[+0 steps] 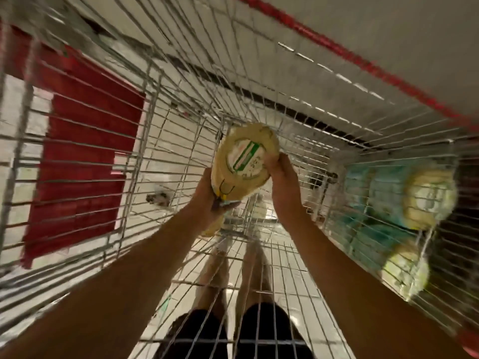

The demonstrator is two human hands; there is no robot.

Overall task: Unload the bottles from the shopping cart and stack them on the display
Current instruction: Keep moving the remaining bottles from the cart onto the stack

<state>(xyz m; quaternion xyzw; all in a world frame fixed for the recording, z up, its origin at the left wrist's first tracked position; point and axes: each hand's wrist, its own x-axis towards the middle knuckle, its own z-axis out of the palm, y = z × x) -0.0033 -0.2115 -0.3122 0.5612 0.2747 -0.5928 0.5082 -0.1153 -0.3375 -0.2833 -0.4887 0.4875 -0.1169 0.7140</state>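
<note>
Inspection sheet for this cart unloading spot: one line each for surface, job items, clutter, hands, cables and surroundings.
Surface: wire shopping cart with a red rim; pale floor tiles show through its mesh.
Job's things: yellowish bottle held inside the cart; two more bottles with teal labels seen through the right wire wall, blurred.
Clutter: nothing seen.
Grippers: left hand grips the bottle's lower end; right hand holds its side.
Cables: nothing seen.
Surroundings: red floor patch at left; the person's legs visible through the cart.
</note>
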